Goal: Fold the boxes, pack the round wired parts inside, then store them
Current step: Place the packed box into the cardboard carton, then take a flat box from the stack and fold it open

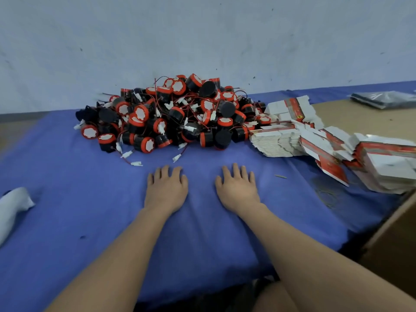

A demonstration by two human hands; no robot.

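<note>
Left hand: the left hand (166, 190) lies palm down on the blue cloth (67, 176) at centre frame, fingers straight and slightly spread, holding nothing.
Right hand: the right hand (237, 190) lies just beside it in the same way, fingers spread flat, nothing pinched.
Why so: both hands rest in the bare patch between the two supplies, probably a ready pose with no box or part taken up yet.
Round wired parts: a heaped pile (171, 113) sits at upper centre against the wall (202, 41), likely pushed there so it cannot roll off.
Their look: short black cylinders with red caps and white faces, trailing thin red and black wires that end in white plugs (136, 163); the wires are tangled.
Flat box blanks: white and red unfolded stacks (276, 138) slump from centre right to the right edge, touching the pile, near the right hand.
Storage: a brown carton (394, 233) at lower right looks like the store.
Progress: judged at the start; no folded box shows.
Other: a white cloth bundle (13, 206) lies at left.
</note>
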